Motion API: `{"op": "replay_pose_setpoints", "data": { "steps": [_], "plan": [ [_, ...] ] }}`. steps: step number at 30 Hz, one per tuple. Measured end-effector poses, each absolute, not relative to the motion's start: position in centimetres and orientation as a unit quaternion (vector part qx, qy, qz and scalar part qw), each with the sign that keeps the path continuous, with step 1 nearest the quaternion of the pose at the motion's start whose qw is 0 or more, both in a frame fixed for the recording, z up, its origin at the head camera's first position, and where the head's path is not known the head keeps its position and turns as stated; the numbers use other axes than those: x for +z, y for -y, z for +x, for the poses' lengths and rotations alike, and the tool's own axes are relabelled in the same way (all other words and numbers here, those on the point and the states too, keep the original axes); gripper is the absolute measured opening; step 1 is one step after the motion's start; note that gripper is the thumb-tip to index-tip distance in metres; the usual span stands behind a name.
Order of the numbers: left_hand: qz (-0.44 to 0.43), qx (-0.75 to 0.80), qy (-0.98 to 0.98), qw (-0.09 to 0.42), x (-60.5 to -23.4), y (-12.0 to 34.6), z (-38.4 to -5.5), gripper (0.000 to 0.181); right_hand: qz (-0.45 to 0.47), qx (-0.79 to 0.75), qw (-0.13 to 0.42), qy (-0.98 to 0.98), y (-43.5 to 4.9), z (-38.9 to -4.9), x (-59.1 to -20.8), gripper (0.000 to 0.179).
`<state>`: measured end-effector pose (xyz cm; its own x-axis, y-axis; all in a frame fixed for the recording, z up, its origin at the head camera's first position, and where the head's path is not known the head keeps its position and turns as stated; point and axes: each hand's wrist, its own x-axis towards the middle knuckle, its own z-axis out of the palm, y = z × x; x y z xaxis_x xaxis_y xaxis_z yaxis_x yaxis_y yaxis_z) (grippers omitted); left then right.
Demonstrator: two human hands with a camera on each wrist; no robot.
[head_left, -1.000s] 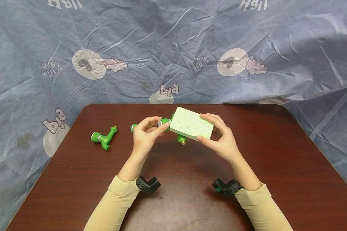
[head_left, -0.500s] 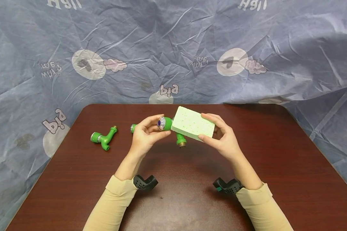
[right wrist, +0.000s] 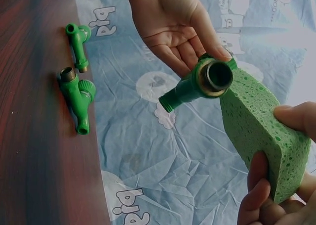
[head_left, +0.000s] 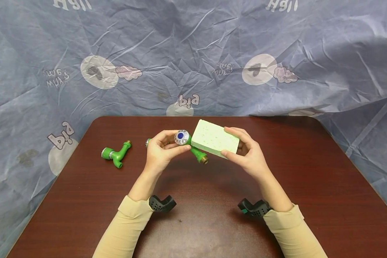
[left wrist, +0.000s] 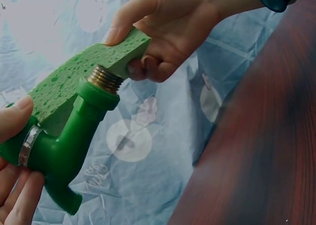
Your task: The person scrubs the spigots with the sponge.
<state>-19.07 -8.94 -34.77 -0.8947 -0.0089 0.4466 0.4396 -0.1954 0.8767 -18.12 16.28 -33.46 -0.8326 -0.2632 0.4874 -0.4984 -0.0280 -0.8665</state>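
My left hand (head_left: 159,148) pinches a green tap (left wrist: 69,146) by its knob, between thumb and fingers. The knob's clear end with a blue centre faces me in the head view, and the brass-threaded inlet points down to the right. In my right hand (head_left: 248,154) is a pale green sponge (head_left: 215,139), gripped at its right end by thumb and fingers. Held above the table, the sponge's left end lies right against the tap's body behind the knob. From the right wrist view the tap's threaded opening faces the camera, beside the sponge's edge.
A second green tap (head_left: 116,154) lies on the brown table (head_left: 277,200) at the left. Another tap (head_left: 147,142) is mostly hidden behind my left hand; the right wrist view shows both lying near the table's edge. A wrinkled blue cloth (head_left: 193,53) hangs behind the table.
The tap has turned in my left hand, so its knob end now faces me and its inlet swings to the lower right. The sponge has barely moved.
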Motion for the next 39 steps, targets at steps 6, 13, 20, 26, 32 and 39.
{"op": "replay_pose_setpoints", "data": {
  "steps": [6,13,20,26,32,39],
  "plan": [
    [-0.162,-0.747,0.621,0.173,-34.8,8.8,-19.1,0.045,0.288,0.656,0.095,0.691,-16.1,-18.1,-33.5,0.059],
    [-0.141,-0.734,0.636,0.192,-34.8,8.6,-19.0,0.044,0.296,0.6,0.101,0.737,-16.8,-18.2,-33.4,0.061],
    [-0.133,-0.722,0.645,0.214,-33.1,8.4,-17.7,0.041,0.296,0.6,0.112,0.734,-17.1,-18.1,-33.3,0.06],
    [-0.138,-0.72,0.644,0.22,-32.7,8.2,-17.4,0.041,0.299,0.589,0.097,0.745,-16.9,-18.2,-33.5,0.061],
    [-0.131,-0.71,0.651,0.235,-32.6,8.2,-17.3,0.04,0.298,0.595,0.111,0.738,-17.0,-18.1,-33.4,0.061],
    [-0.127,-0.698,0.657,0.254,-32.6,8.3,-17.4,0.039,0.305,0.586,0.102,0.743,-17.1,-18.2,-33.4,0.062]
  ]
}}
